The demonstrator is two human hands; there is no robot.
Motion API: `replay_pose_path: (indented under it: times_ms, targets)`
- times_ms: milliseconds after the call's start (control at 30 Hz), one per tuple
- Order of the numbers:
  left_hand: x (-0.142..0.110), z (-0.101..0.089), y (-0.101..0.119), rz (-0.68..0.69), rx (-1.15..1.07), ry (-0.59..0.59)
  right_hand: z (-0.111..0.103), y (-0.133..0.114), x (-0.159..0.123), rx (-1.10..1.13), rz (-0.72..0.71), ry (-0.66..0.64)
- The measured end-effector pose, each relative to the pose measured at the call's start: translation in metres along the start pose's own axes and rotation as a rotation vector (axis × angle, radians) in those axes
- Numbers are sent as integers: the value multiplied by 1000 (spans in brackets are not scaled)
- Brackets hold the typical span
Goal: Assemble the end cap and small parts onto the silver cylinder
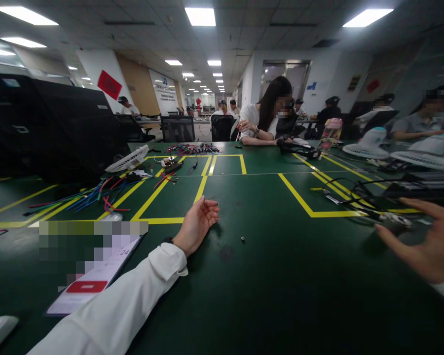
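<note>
Black casing (55, 123): standing at the far left of the green table (266, 296).
Loose wires (92, 195): lying across yellow tape (163, 221), below the casing.
Printed panel (87, 286): lying beside the left white sleeve (133, 291), partly blurred out.
Left hand (200, 224): resting near the table's middle, palm showing, fingers loosely curling and spread from the thumb.
Small metal piece (243, 239): lying just right of the left hand.
Seated person (259, 123): leaning on the far edge.
Black cables (350, 192): looping over tape.
Metal part (395, 223): lying at the cable ends, by the right fingertips; contact cannot be told.
Right hand (427, 241): reaching in, thumb and forefinger spreading wide.
</note>
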State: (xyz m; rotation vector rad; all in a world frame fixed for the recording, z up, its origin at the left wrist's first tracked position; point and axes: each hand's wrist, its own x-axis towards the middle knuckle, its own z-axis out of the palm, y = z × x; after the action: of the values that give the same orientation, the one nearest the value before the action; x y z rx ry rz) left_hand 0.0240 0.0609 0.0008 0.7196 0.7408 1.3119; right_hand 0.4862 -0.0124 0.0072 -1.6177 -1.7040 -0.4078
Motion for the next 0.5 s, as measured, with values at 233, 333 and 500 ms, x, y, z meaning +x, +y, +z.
replay_pose_path:
  times_ms: [233,333,500]
  targets:
    - [-3,0,0,15,-17,9,69,-180,12,468,-196,-718]
    - [-2,-1,1,26,-29,23,97,-217,15,462,-223,-713]
    - [1,-2,0,33,-41,46,101,-230,14,459,-269,-715]
